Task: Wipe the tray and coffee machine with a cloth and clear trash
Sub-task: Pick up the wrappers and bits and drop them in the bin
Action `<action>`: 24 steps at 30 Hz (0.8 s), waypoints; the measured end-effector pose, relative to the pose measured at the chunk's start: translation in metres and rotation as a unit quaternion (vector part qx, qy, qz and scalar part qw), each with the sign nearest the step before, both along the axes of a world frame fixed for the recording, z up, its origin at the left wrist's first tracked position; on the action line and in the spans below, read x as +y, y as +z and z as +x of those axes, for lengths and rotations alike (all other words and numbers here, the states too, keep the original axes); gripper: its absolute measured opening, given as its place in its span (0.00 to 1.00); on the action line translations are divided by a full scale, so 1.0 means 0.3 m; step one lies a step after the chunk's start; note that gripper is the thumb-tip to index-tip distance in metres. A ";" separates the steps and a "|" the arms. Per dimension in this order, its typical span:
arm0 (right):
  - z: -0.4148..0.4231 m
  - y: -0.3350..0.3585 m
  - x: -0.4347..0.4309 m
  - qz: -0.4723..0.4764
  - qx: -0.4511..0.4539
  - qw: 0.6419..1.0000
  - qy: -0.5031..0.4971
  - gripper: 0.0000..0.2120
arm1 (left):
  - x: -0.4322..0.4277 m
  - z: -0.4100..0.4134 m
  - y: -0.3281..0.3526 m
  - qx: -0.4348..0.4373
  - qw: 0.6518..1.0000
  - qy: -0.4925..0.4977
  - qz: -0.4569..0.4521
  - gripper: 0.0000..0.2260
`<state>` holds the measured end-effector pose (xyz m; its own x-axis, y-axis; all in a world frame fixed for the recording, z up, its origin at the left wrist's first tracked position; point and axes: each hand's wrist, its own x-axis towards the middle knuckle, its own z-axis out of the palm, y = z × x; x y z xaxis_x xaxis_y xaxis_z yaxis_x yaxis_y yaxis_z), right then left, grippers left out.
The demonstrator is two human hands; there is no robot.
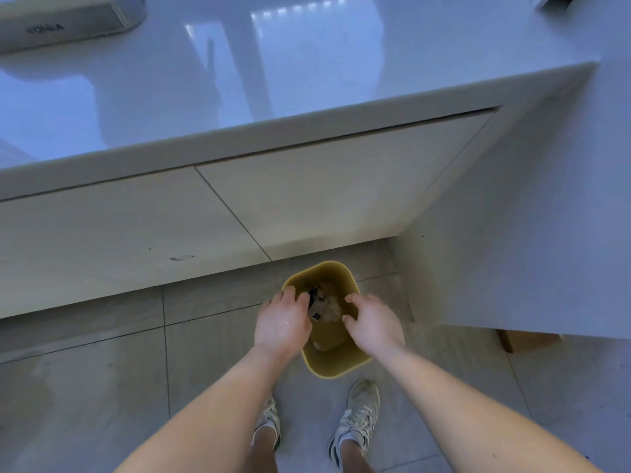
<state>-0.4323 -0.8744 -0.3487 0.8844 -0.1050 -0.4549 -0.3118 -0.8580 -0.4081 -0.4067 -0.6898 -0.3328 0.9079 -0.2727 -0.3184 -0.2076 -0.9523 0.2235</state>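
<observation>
Grey appliance [65, 20] in the upper left of the frame is cut off by the edge, its label too blurred to read; whether it is the coffee machine cannot be told. Dark object in the upper right corner is mostly out of frame. No tray or cloth in view. Glossy white desk [307, 73] fills the upper half, cabinet fronts below it.

Yellow bin [333, 365] stands on the tiled floor at lower centre, just in front of the cabinet base. Trash [326, 307] inside it: crumpled pale paper and a dark scrap, details hard to make out, partly covered by the hands.

Left hand [281, 324] is over the bin's left rim, fingers loosely curled and pointing into the opening, holding nothing visible. Right hand [374, 322] is over the right rim, fingers bent and spread, also empty. Contact with the rim cannot be told. Both bare forearms reach down from the bottom of the frame. Two pale sneakers [358, 421] stand on the floor below the bin.
</observation>
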 end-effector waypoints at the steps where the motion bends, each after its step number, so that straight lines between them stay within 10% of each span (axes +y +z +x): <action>1: 0.005 0.034 -0.004 0.002 -0.003 1.000 0.002 0.18 | 0.004 0.005 0.034 -0.004 1.000 0.000 0.002 0.12; 24: 0.155 0.954 -0.118 0.031 -0.156 0.987 0.006 0.20 | -0.035 0.061 0.975 -0.148 0.989 0.006 0.001 0.14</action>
<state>-0.3859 -0.9098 -0.0624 0.9836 -0.0730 -0.1651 -0.1515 -0.8311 -0.5351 -0.3885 -0.7002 -0.0404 0.9648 -0.2601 -0.0386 -0.2515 -0.9557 0.1532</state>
